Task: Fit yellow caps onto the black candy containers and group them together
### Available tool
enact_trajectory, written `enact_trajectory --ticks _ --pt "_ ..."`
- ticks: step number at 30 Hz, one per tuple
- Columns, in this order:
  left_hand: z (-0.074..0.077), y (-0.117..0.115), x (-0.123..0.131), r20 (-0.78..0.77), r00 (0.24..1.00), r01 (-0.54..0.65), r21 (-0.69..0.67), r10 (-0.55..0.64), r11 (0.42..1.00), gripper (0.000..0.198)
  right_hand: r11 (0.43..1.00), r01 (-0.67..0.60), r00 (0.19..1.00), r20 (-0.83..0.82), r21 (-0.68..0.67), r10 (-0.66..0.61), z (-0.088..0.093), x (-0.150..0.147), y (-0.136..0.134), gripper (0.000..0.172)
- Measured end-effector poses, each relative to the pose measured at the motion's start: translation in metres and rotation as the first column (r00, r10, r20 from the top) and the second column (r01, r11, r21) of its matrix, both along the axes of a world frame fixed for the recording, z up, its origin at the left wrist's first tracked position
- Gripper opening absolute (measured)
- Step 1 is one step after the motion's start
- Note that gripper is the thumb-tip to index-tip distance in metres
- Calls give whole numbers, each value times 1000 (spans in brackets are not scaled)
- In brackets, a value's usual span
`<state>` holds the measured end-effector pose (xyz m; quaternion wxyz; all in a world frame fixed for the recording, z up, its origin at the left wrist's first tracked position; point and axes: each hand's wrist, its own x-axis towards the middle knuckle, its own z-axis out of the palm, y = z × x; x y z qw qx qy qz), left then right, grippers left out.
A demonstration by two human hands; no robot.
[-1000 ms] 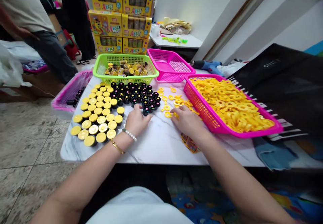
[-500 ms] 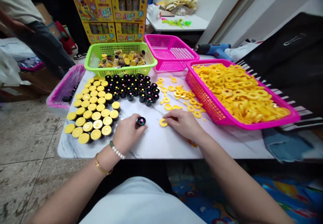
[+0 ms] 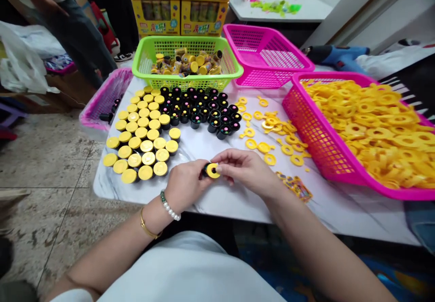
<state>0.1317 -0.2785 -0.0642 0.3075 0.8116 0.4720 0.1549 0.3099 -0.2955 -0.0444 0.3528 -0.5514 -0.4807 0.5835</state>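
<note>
Our left hand grips a black cup over the desk; our right hand pinches a yellow ring at its mouth. We note yellow-topped cups leftward, open cups standing before a green basket, loose rings beside a heaped pink basket

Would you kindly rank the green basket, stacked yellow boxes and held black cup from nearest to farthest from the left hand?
1. Held black cup, in the left hand.
2. Green basket, across the table.
3. Stacked yellow boxes, behind the green basket.
</note>
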Motion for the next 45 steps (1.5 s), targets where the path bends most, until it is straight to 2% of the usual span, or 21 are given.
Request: enact_trajectory --ticks 7,11,14,17,20,24,29,32,37,39,40,42,45 --pt "1 0 1 -9 1000 -10 -22 9 1000 25 990 49 998 -20 -134 -52 4 -5 7 40" --pt "11 2 -4 114 992 59 -120 -45 991 18 983 76 996 -31 -167 -83 4 -7 7 41" --pt "19 3 -9 308 950 157 -357 -43 921 20 989 78 997 -2 -129 -79 4 -7 5 41" --pt "20 4 -11 386 922 199 -516 19 833 24 992 82 997 14 -98 -82 5 -6 4 40" --pt "16 2 -9 343 939 163 -494 19 854 22 993 101 995 20 -62 -100 5 -7 2 37" --pt "10 -2 -6 296 953 85 -453 60 887 31 996 85 995 47 -21 -84 4 -7 1 32" --pt "14 -2 -7 311 950 108 -455 44 884 25 995 96 994 60 -25 -94 1 -7 0 32" --pt "18 0 -8 345 938 147 -490 36 859 20 993 109 993 40 -45 -108 0 -7 -1 35" --pt "15 2 -2 371 908 97 -636 193 766 33 987 135 991 5 -91 -136 -7 -8 -5 39" --pt "13 2 -1 372 903 91 -653 214 752 32 990 115 993 1 -82 -116 -10 -9 -7 38" --pt "13 2 -2 363 909 86 -643 204 761 31 992 103 995 -5 -77 -104 -12 -9 -8 38" --pt "11 -1 -4 329 928 53 -577 173 815 31 994 79 996 -24 -80 -81 -13 -10 -10 38" --pt "7 -7 -6 308 944 -20 -314 121 949 35 993 88 996 -23 -81 -90 -13 -12 -11 38"
